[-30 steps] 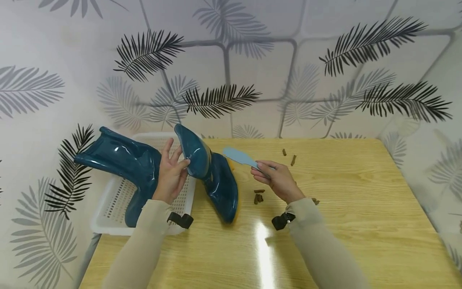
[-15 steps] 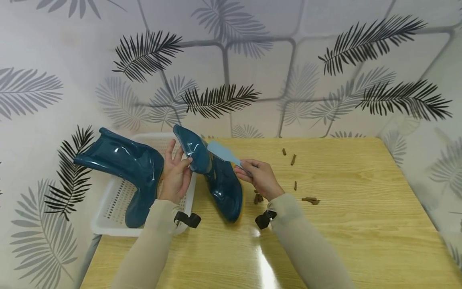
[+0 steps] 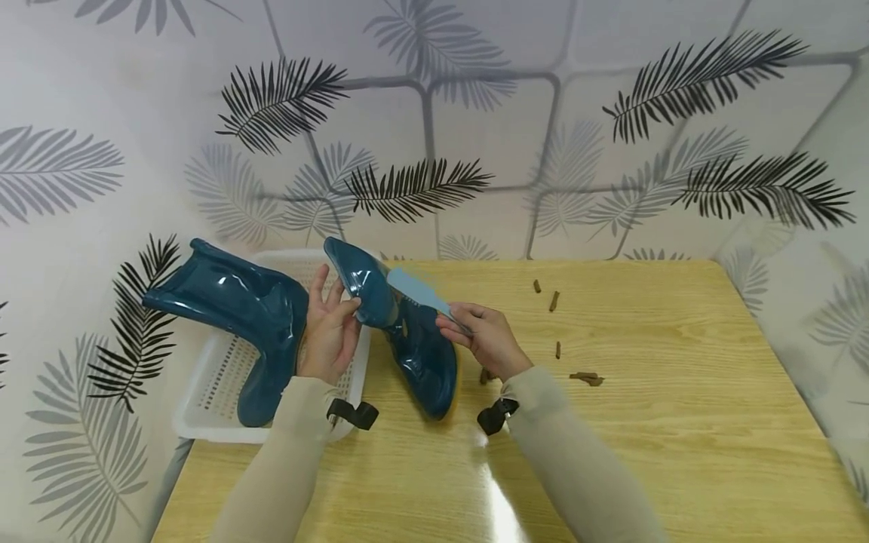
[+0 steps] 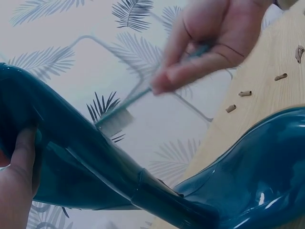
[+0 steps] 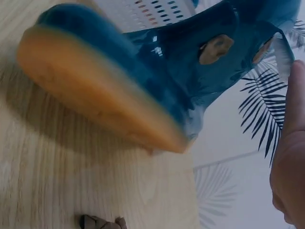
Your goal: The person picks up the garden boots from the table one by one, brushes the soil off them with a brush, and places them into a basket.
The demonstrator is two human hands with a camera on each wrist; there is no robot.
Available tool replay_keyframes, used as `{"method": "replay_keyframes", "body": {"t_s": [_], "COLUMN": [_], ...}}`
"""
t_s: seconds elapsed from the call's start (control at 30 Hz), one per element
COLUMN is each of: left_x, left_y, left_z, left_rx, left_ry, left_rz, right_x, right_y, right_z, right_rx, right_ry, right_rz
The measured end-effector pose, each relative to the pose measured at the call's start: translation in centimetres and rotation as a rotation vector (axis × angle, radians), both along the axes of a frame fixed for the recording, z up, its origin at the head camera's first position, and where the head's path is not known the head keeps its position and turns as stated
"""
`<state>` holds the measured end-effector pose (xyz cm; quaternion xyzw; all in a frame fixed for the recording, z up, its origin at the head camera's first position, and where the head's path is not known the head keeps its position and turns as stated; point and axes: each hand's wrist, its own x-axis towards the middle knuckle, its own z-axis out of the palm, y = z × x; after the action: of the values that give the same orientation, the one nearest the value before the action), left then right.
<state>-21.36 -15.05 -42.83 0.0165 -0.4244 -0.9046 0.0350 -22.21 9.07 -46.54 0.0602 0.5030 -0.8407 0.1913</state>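
My left hand [image 3: 331,332] grips a glossy teal rubber boot [image 3: 424,362] by the top of its shaft, the thumb over the rim. The boot tilts, its foot pointing to the near side of the table; its orange sole [image 5: 95,90] shows in the right wrist view. Brown lumps [image 5: 217,49] stick to the shaft there. My right hand [image 3: 485,339] holds a light blue brush [image 3: 414,288] by the handle, its head over the shaft. In the left wrist view the pale bristles [image 4: 116,123] face down right at the shaft's surface.
A second teal boot [image 3: 237,294] lies in a white perforated basket [image 3: 182,418] at the left of the wooden table [image 3: 679,392]. Several brown pieces [image 3: 554,300] are scattered right of the held boot. A leaf-patterned wall [image 3: 489,151] rises behind the table.
My right hand has moved left with the brush, bringing its head from beside the boot to over the shaft. The held boot and left hand have shifted slightly.
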Motion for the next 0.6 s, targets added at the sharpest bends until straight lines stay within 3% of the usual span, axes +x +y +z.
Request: {"method": "replay_keyframes", "body": {"t_s": [0.1,0.23,0.3,0.43,0.6], "left_x": [0.1,0.2,0.3,0.4,0.4], "left_y": [-0.1,-0.5,-0.7,-0.9,-0.9], "left_z": [0.0,-0.2,-0.3,-0.5,-0.5], "left_rx": [-0.011,0.008,0.027,0.031,0.032], "left_ry": [-0.006,-0.03,-0.039,-0.045,-0.044], "left_rz": [0.016,0.04,0.042,0.032,0.043], "right_x": [0.2,-0.1,-0.3,-0.4,0.0], "right_y": [-0.1,0.3,0.5,0.0,-0.9], "right_z": [-0.2,-0.1,0.0,-0.2,-1.0], "right_rx": [0.103,0.19,0.15,0.046,0.089], "right_ry": [0.043,0.129,0.135,0.11,0.08], "right_rz": [0.019,-0.031,-0.064,-0.034,0.051]}}
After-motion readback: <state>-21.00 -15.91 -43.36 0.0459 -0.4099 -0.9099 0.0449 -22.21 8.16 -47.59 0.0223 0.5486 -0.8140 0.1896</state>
